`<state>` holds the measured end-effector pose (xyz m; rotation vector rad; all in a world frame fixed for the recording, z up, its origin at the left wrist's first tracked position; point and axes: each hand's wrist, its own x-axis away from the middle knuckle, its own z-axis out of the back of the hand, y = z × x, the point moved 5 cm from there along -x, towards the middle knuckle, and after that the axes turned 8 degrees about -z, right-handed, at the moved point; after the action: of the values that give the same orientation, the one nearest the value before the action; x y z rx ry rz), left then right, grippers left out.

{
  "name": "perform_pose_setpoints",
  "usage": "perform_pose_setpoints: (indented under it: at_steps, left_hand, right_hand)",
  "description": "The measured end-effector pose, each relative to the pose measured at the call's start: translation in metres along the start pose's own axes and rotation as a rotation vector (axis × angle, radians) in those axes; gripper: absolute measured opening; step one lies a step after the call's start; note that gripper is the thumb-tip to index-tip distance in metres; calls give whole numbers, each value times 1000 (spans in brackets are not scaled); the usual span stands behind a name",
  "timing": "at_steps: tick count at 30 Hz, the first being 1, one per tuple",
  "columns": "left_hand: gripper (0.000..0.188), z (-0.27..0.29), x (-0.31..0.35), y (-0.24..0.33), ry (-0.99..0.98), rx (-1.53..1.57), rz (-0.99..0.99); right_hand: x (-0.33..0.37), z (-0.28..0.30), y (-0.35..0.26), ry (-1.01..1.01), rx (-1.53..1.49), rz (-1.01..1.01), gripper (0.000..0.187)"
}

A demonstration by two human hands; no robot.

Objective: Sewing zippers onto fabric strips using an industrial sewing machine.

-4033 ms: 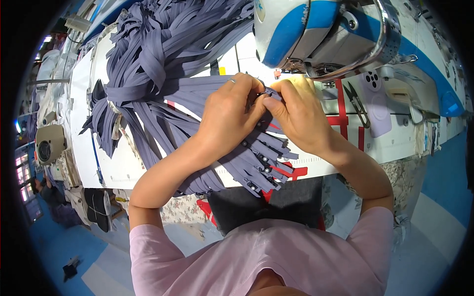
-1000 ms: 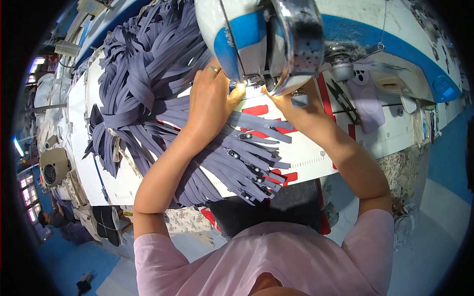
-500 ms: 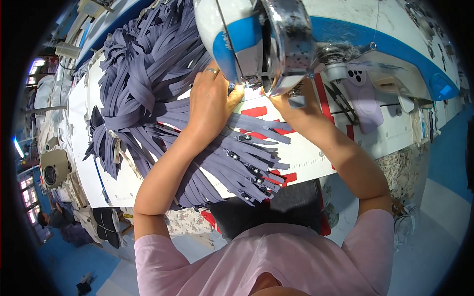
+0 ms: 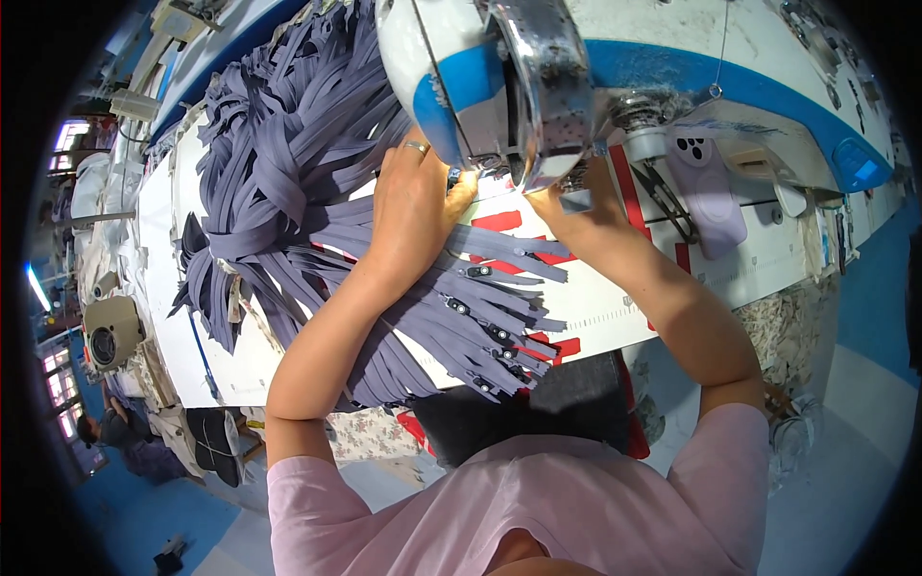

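Note:
My left hand (image 4: 411, 202), with a ring on one finger, is closed beside the needle area of a white and blue sewing machine (image 4: 461, 82). A small dark piece like a zipper slider (image 4: 454, 177) shows between its thumb and fingers. The rest of that zipper is hidden. My right hand (image 4: 567, 204) reaches in on the other side of the needle area. Its fingertips are behind the machine head, so their grip is hidden. A large bundle of grey-purple zippers (image 4: 279, 173) lies left of and under my left forearm, its slider ends (image 4: 495, 336) fanned toward me.
Right of my right hand lie black thread snips (image 4: 663, 202) and a lilac phone (image 4: 709, 197). Red tape strips (image 4: 576, 348) and a printed ruler scale (image 4: 624, 312) mark the white table (image 4: 740, 278). A person (image 4: 134, 432) is at the far left.
The view has shifted slightly. Both hands stay beside the needle area, with almost no visible movement.

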<state>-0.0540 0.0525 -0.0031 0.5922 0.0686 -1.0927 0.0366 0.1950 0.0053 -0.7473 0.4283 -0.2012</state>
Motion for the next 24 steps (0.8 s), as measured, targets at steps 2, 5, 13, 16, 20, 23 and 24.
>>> perform_pose_setpoints:
  at_steps: [2,5,13,16,20,23,24]
  left_hand:
    - [28,-1,0,1,0,-16,-21]
    - [28,-2,-1,1,23,-20,-60]
    - [31,10,1,0,67,-116,-81]
    - [25,24,-2,5,42,-118,-81]
    - [22,40,-8,2,-142,-57,33]
    - [21,79,-17,-4,-140,-151,143]
    - [20,103,-19,-16,-38,-180,202]
  right_hand:
    - [1,1,-1,-20,-10,-18,23]
    - [1,4,0,-52,-22,-46,24]
    - [12,15,4,-156,-65,-109,26]
    - [12,20,14,-204,-84,-138,26]
    - [16,25,5,-297,-74,-153,31]
    - [26,33,-4,-520,136,-79,40]
    - [25,36,-5,-521,132,-80,40]
